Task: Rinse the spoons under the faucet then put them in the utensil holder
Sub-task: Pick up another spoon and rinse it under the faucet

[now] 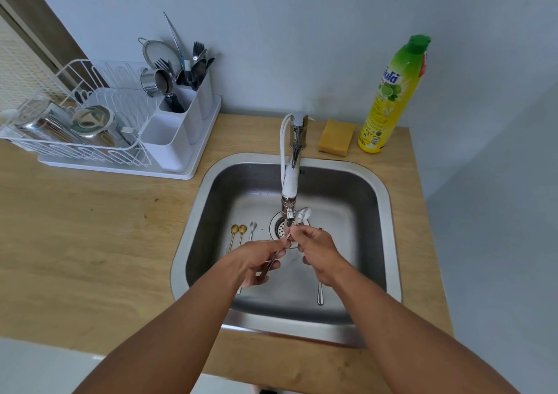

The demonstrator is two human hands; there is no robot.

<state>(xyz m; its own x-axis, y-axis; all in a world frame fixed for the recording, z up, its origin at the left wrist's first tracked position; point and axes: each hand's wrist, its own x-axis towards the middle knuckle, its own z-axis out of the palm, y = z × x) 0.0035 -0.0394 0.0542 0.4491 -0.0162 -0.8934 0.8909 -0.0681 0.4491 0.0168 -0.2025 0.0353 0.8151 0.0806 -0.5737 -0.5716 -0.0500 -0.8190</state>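
Both hands meet over the steel sink (374, 188), just under the faucet (290, 182) spout. My left hand (256, 262) grips the handle of a silver spoon (303, 214) whose bowl sits beside the nozzle. My right hand (317, 251) pinches the same spoon near its neck. On the sink floor lie two gold spoons (238, 231), a small silver spoon (252, 228) and another silver spoon (320, 295) partly under my right wrist. The white utensil holder (181, 122) stands at the back left with cutlery in it.
A white dish rack (75, 128) with steel bowls and a cup adjoins the holder on the wooden counter (90, 227). A yellow sponge (336, 137) and a dish-soap bottle (392, 97) stand behind the sink.
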